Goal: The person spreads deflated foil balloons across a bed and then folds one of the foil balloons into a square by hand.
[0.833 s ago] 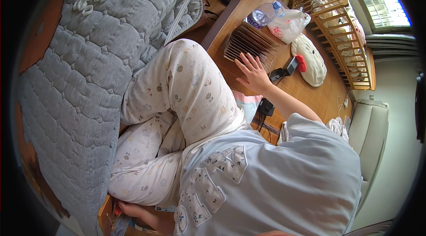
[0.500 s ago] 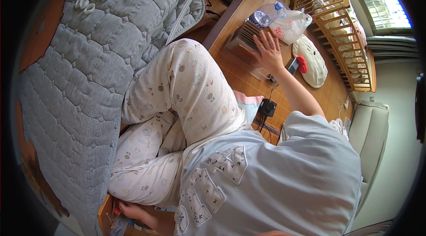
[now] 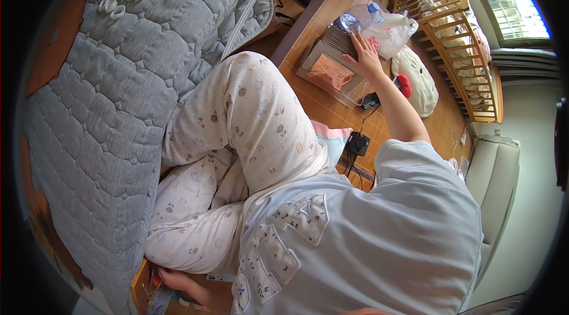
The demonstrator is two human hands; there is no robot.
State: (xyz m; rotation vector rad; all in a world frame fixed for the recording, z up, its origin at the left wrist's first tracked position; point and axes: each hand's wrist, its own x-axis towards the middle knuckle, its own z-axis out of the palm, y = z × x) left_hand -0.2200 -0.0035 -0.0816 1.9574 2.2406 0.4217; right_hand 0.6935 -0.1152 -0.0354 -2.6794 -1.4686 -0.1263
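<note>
My right hand (image 3: 366, 59) reaches across the wooden surface with its fingers spread. Its fingertips rest at the edge of a stack of thin dark panels (image 3: 338, 37), and nothing is gripped. An orange picture (image 3: 332, 71) lies on the near side of this stack, in a clear case. A clear plastic bottle (image 3: 354, 18) with a blue cap lies beyond the fingertips. At the lower left, my left hand (image 3: 175, 280) is down in an open wooden drawer (image 3: 140, 285), its fingers closed by a small red thing (image 3: 156, 279) whose kind I cannot make out.
A white plastic bag (image 3: 391, 33) and a white plush cushion (image 3: 418, 81) lie to the right of the stack. A black box with cables (image 3: 357, 144) is by my hip. A grey quilt (image 3: 118, 137) covers the bed at left. A wooden crib (image 3: 456, 42) stands behind.
My right hand has shifted slightly right and away from the picture, which is now uncovered. My left hand has hardly moved in the drawer.
</note>
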